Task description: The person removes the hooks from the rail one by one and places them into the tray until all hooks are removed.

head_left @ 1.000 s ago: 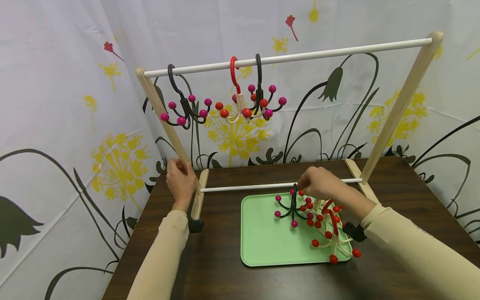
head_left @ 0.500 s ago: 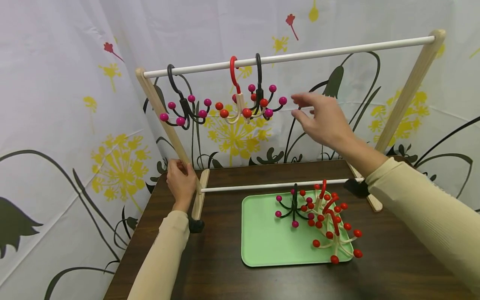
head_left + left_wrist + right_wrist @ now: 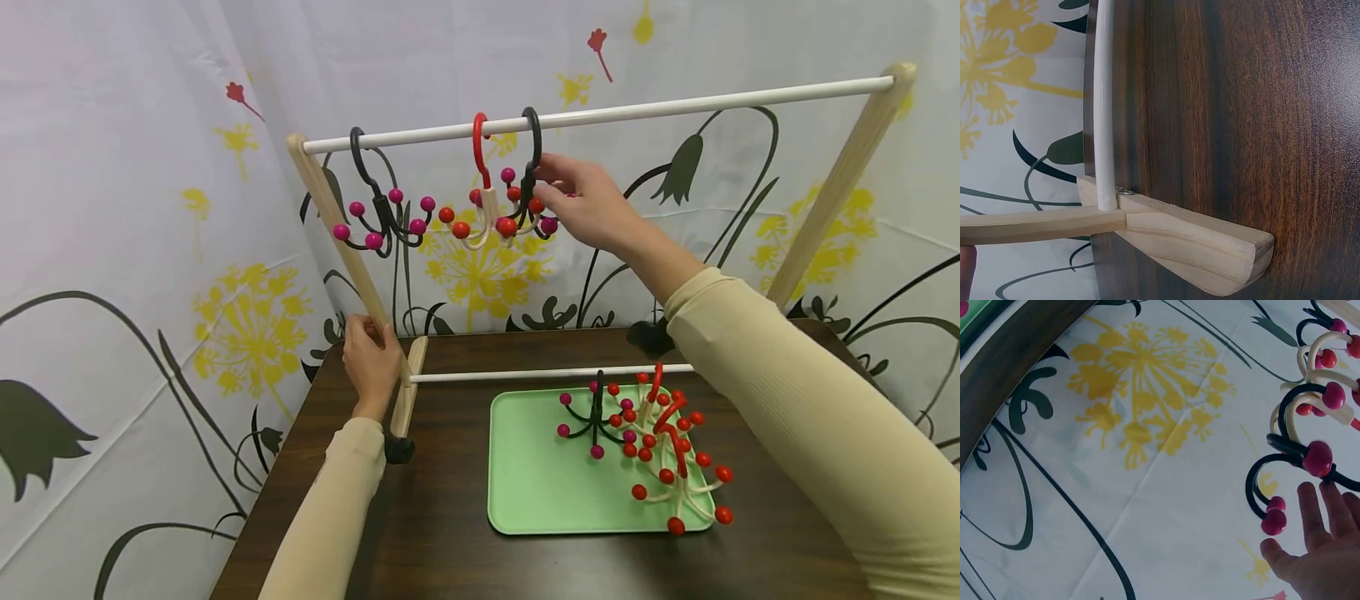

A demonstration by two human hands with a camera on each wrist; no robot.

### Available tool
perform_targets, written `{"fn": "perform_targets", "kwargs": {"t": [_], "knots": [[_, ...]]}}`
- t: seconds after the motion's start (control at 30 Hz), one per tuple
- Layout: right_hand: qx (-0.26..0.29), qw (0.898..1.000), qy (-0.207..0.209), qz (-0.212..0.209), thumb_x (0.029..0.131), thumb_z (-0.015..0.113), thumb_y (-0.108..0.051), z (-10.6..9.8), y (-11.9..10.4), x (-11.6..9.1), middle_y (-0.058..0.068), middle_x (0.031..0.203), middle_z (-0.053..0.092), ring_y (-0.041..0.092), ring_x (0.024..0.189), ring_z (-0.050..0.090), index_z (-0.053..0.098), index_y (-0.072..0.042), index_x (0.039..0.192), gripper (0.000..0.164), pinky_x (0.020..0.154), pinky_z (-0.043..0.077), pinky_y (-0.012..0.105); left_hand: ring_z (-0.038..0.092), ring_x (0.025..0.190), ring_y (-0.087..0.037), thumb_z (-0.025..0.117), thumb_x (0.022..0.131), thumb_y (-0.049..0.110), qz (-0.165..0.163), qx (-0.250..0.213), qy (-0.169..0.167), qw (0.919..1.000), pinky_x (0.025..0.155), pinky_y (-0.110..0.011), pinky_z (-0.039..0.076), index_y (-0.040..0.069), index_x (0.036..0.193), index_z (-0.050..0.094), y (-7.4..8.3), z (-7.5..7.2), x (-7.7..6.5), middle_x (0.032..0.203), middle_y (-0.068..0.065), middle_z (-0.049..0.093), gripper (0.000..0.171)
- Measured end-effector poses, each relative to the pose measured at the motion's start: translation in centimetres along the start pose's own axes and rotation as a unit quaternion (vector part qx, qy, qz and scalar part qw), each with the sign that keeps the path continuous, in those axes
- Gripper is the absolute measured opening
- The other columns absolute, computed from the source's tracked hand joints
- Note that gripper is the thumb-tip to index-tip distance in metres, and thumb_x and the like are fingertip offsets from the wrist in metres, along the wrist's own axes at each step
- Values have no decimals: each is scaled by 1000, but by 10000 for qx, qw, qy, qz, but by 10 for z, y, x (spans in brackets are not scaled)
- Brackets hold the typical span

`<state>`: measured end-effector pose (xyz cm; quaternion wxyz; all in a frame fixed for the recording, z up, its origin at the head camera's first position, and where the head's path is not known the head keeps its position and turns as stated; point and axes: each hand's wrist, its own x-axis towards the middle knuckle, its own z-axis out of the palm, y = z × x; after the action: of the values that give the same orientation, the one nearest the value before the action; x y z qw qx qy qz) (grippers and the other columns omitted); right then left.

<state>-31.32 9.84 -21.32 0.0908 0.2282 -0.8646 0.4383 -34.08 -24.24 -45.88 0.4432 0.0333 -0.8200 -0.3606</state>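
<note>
My left hand (image 3: pixel 372 360) grips the left wooden post (image 3: pixel 335 223) of a hanging rack low down; only a fingertip (image 3: pixel 965 269) enters the left wrist view. At the top rail, my right hand (image 3: pixel 592 207) reaches up to a black octopus hanger (image 3: pixel 535 137) with magenta balls. Its fingers are fairly straight by the hanger's neck, thumb spread apart; whether they touch is hard to tell. Close beside, to the left, hangs a red-hooked cream hanger (image 3: pixel 480 150) with red balls. Another black hanger (image 3: pixel 361 162) hangs further left.
A green tray (image 3: pixel 517 475) on the dark wooden table (image 3: pixel 435 533) carries one black hanger (image 3: pixel 597 408) and several red-hooked cream hangers (image 3: pixel 681 467) crowded at its right. The rack's white top rail (image 3: pixel 697 104) and lower bar (image 3: pixel 517 374) span behind the tray.
My right hand has risen from the tray's hangers to the rail, then moved left to the black hanger. My left hand stays on the post. The head view has shifted slightly.
</note>
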Motion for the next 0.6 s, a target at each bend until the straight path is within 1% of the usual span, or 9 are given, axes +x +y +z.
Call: {"fn": "perform_targets", "kwargs": {"t": [0.1, 0.2, 0.3, 0.43, 0.53, 0.6], "knots": [[26, 9995, 150, 281, 104, 45, -19, 4, -2, 5, 9, 142, 52, 24, 124, 54, 40, -11, 149, 47, 100, 41, 40, 58, 79, -34, 65, 88, 12, 2, -22, -5, 10000, 69, -53, 43, 0, 99, 54, 1, 1, 0, 90, -16, 56, 20], [43, 9987, 218, 464, 104, 44, -17, 8, -4, 9, 11, 140, 54, 24, 124, 54, 40, -12, 150, 46, 98, 42, 39, 58, 79, -33, 66, 88, 12, -7, -47, -3, 10000, 68, -52, 43, 0, 99, 55, 1, 1, 0, 90, -16, 57, 20], [10, 9979, 258, 593, 103, 47, -16, 11, -4, 11, 12, 133, 60, 24, 118, 56, 47, -9, 145, 43, 93, 44, 37, 59, 79, -33, 66, 88, 12, -3, -61, 6, 10000, 68, -52, 44, 0, 98, 55, 1, 1, 0, 90, -16, 57, 20], [-181, 9964, 366, 739, 100, 54, -18, 10, -6, 13, 9, 117, 68, 19, 106, 61, 60, -8, 133, 34, 84, 48, 33, 59, 78, -34, 66, 87, 13, 19, -74, 2, 10000, 68, -52, 44, 0, 98, 55, 1, 1, -1, 90, -16, 57, 20], [-260, 9953, 476, 798, 99, 58, -21, 7, -8, 13, 6, 108, 71, 16, 96, 64, 67, -9, 125, 30, 76, 46, 30, 59, 78, -33, 67, 87, 12, 21, -70, 24, 10000, 67, -52, 44, 0, 98, 55, 0, 2, 0, 90, -16, 57, 20], [-205, 9940, 567, 910, 98, 61, -22, 3, -10, 13, 5, 105, 72, 14, 91, 65, 68, -11, 124, 30, 74, 45, 28, 59, 78, -33, 67, 87, 12, 17, -71, 22, 10000, 67, -52, 44, 0, 98, 55, -1, 2, 0, 90, -16, 57, 20]]}}
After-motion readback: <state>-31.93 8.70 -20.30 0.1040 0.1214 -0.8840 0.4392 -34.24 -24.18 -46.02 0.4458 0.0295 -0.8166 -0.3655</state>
